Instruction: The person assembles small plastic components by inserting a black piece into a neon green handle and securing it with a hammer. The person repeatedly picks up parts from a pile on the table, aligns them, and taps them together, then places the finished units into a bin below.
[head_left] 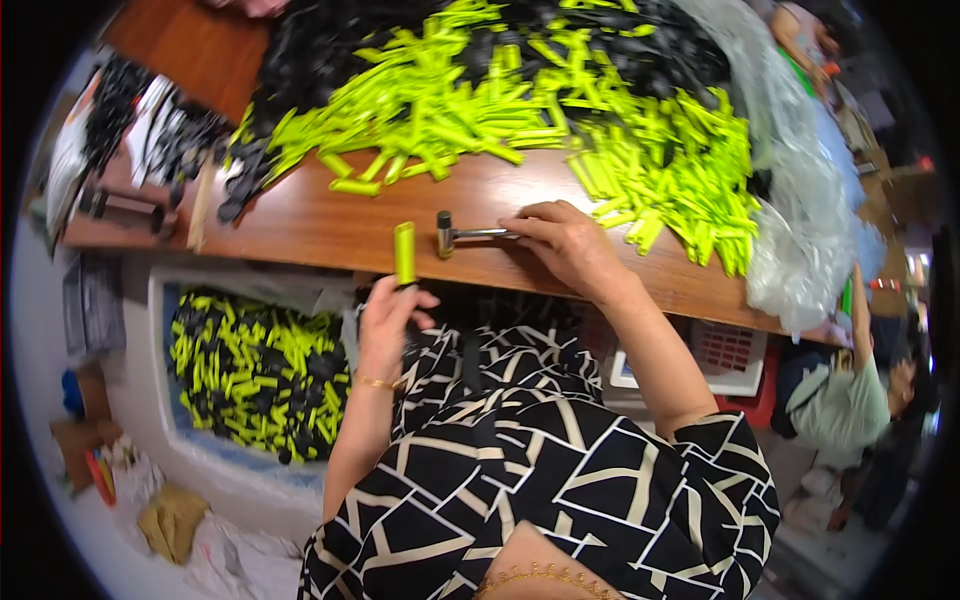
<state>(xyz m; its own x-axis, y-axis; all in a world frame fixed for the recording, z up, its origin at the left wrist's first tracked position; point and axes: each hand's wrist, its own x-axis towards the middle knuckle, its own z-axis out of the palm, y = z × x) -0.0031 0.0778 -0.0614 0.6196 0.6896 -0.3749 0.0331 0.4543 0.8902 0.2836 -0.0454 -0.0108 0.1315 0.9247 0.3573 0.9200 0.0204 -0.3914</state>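
Near the table's front edge my left hand [385, 325] holds a lime-yellow plastic sleeve with a dark lower end [404, 252], pointing upward. Its fingers are closed around that dark end, which they mostly hide. My right hand [570, 245] grips the end of the metal handle of a small hammer [446, 235] just to the right. The hammer's dark, two-faced head hangs over or rests on the wooden table [300, 225]; I cannot tell which. A wide pile of loose lime-yellow sleeves [420, 115] lies beyond both hands, with black parts [320, 45] behind it.
Left of my lap stands a white bin [165, 400] full of mixed yellow and black pieces. Clear plastic sheeting [790, 240] bunches at the table's right end. A white tray [730, 355] sits under the table's right side. Another person [845, 405] is at the far right.
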